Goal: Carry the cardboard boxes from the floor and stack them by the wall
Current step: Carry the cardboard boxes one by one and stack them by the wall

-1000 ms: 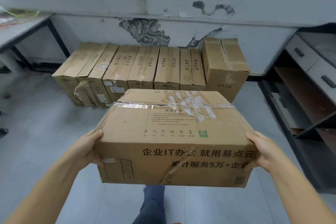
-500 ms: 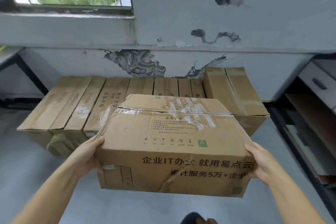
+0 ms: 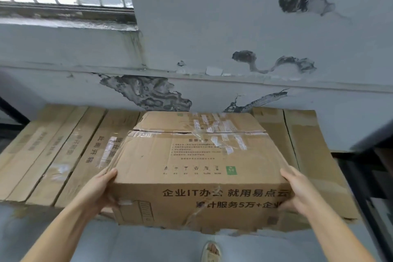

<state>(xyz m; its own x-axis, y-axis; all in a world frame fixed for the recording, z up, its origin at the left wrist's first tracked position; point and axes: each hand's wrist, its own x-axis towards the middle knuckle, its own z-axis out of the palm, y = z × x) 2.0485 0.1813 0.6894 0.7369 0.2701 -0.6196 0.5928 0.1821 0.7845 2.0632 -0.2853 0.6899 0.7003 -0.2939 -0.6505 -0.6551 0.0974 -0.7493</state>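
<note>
Head view, row of boxes [image 3: 70, 151] under held box [image 3: 200, 168], peeling wall [image 3: 212, 27] behind

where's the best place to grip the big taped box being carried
Grip the carried box at its two short ends, near the front lower corners, one hand from each side, as the left hand and right hand do. It is wide and its taped top flaps offer no handle.

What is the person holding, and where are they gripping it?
A taped cardboard box: left hand and right hand grip its two near side corners.
</note>
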